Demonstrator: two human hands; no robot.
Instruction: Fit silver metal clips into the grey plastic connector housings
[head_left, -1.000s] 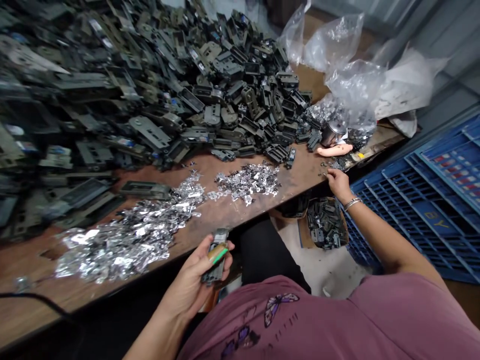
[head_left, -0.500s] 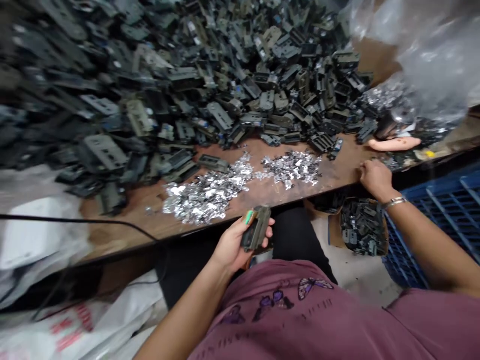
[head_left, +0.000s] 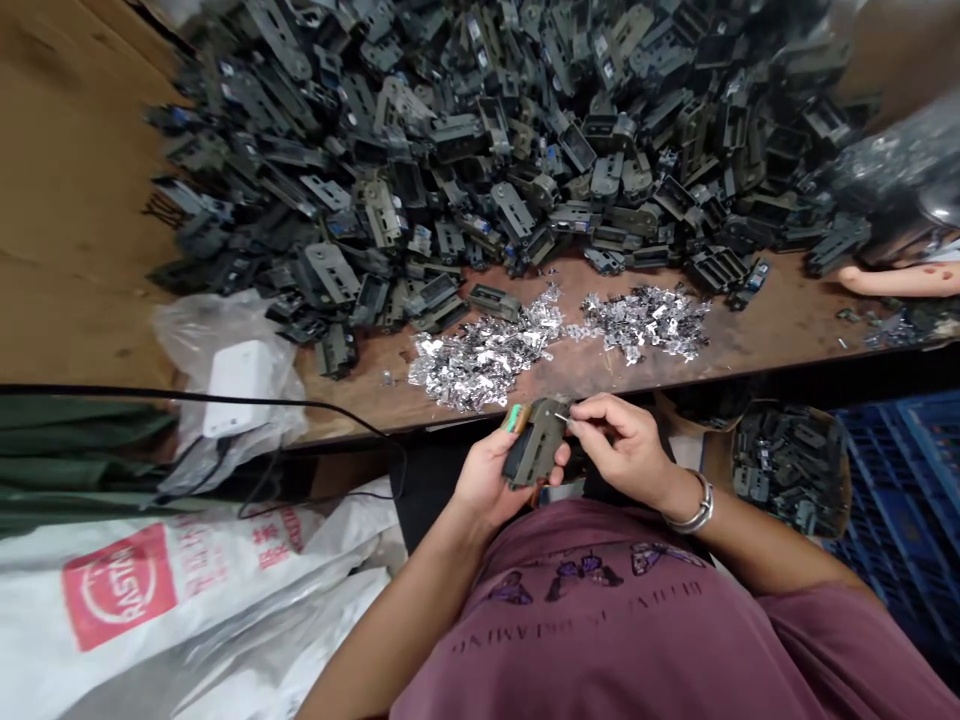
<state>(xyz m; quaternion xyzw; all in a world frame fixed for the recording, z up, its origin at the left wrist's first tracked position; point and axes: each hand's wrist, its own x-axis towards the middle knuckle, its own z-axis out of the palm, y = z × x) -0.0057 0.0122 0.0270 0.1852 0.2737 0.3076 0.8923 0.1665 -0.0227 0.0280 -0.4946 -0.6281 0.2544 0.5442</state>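
Observation:
My left hand [head_left: 491,475] is wrapped around a dark grey-green plastic housing [head_left: 541,445], held just off the table's front edge. Green tape or a cover shows on my left thumb. My right hand [head_left: 626,450] pinches a thin silvery pin [head_left: 561,416] between thumb and forefinger, its end at the upper right side of the housing. Whether the pin sits in a hole there I cannot tell. Behind the hands, small shiny metal clips lie in two heaps, a left heap [head_left: 480,360] and a right heap [head_left: 651,322].
A large pile of similar housings [head_left: 450,140] covers the back of the wooden table [head_left: 795,310]. A white box [head_left: 240,375] in plastic and a black cable [head_left: 330,405] are at left. Below right stand a carton of housings [head_left: 787,465] and a blue crate [head_left: 892,470].
My right hand has come from the table's right edge to the housing, now with a thin pin in its fingers. My left hand still holds the housing. The view has swung left.

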